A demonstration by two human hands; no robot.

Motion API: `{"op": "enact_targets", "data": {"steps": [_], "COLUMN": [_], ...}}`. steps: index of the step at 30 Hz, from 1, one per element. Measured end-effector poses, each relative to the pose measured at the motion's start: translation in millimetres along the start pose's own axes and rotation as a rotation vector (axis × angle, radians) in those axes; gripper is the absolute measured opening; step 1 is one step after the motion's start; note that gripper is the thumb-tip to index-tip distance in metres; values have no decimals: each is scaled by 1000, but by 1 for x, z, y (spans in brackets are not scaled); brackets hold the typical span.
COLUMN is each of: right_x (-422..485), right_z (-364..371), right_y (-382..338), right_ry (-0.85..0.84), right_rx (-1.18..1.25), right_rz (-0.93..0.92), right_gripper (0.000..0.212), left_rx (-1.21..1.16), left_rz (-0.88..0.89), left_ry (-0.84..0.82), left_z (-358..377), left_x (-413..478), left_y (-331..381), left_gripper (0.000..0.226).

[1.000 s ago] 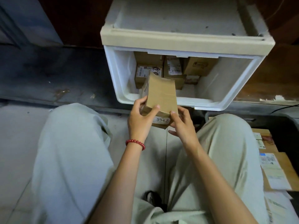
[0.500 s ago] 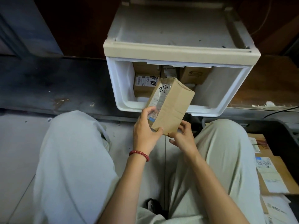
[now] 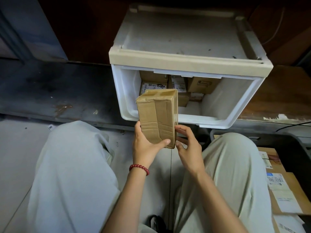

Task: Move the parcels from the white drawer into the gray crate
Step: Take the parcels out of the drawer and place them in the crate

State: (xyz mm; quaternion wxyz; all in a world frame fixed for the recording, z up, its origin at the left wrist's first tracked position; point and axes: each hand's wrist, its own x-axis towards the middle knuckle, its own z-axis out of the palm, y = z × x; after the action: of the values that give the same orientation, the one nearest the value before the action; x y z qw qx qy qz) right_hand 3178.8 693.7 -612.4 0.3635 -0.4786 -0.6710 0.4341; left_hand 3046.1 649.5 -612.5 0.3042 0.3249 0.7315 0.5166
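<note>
A taped brown cardboard parcel [image 3: 157,117] stands upright in front of the open white drawer [image 3: 217,121]. My left hand [image 3: 145,145] grips its lower left side, thumb across the front. My right hand [image 3: 188,147] touches the parcel's lower right edge with curled fingers. Several more labelled parcels [image 3: 200,84] lie at the back of the drawer. The gray crate [image 3: 296,148] sits at the right edge, with parcels [image 3: 279,189] inside it.
My knees in pale trousers [image 3: 72,165] frame the space on both sides. A dark worn ledge [image 3: 50,93] runs left of the drawer. A black cable [image 3: 292,125] crosses at the right, above the crate.
The parcel has been turned in my hands: its labelled face is gone from view and the plain taped side faces me, upright. My right hand shifted to its right edge.
</note>
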Motion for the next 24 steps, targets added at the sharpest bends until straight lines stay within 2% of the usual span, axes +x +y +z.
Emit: {"op": "enact_targets", "data": {"steps": [6, 10, 12, 14, 17, 20, 24], "right_x": [4, 4, 4, 5, 11, 11, 7], "right_z": [0, 2, 4, 4, 1, -2, -4], "right_y": [4, 9, 6, -2, -6, -11, -13], "right_ry": [5, -118, -124, -79, 39, -1, -57], "right_rx": [-42, -12, 29, 110, 222, 379, 516], "right_rz": [-37, 0, -4, 82, 312, 506, 496], "right_gripper": [65, 52, 45, 36, 35, 31, 27], "left_rx": [12, 138, 124, 73, -7, 14, 94], "left_rz": [-38, -39, -36, -41, -43, -19, 19], "left_ry": [31, 94, 110, 82, -8, -70, -72], "left_z": [2, 5, 4, 3, 3, 4, 3], "left_x": [-6, -7, -6, -5, -6, -9, -9], "left_y": [7, 8, 9, 14, 20, 22, 22], "left_gripper": [128, 128, 125, 123, 118, 116, 108]}}
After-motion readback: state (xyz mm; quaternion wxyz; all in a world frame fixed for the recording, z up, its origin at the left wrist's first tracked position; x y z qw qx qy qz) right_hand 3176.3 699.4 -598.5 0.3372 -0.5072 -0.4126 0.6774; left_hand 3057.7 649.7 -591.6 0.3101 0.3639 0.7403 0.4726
